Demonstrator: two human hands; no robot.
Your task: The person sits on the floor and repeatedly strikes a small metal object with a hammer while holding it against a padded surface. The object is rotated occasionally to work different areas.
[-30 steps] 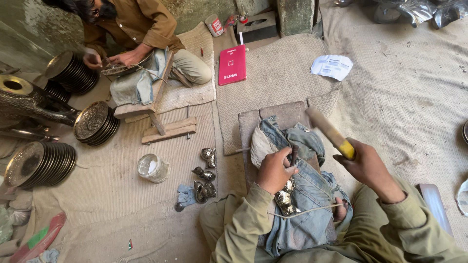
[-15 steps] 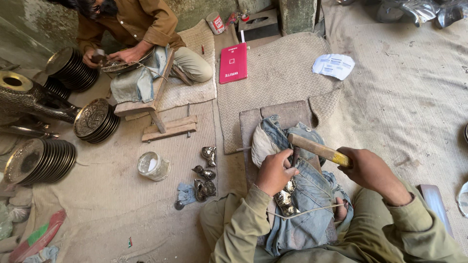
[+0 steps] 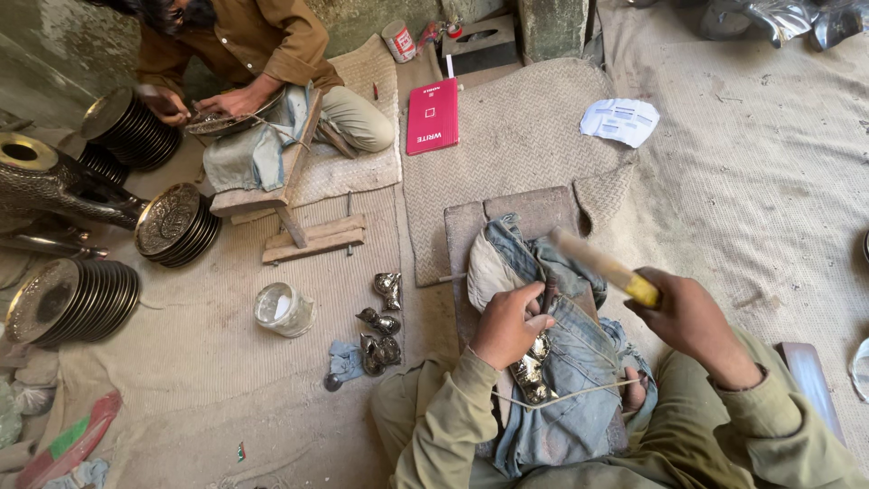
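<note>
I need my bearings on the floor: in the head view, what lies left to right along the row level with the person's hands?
Stack of dark plates → clear glass jar → small metal figurines → left hand on the denim-wrapped workpiece → right hand holding a yellow-handled mallet.

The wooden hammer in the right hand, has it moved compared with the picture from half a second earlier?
Yes. The wooden hammer has lifted off the denim cloth, its head now up over the grey pad; the right hand holds it.

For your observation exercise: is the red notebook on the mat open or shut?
Shut: the red notebook lies flat on the woven mat, cover up, no pages showing.
</note>
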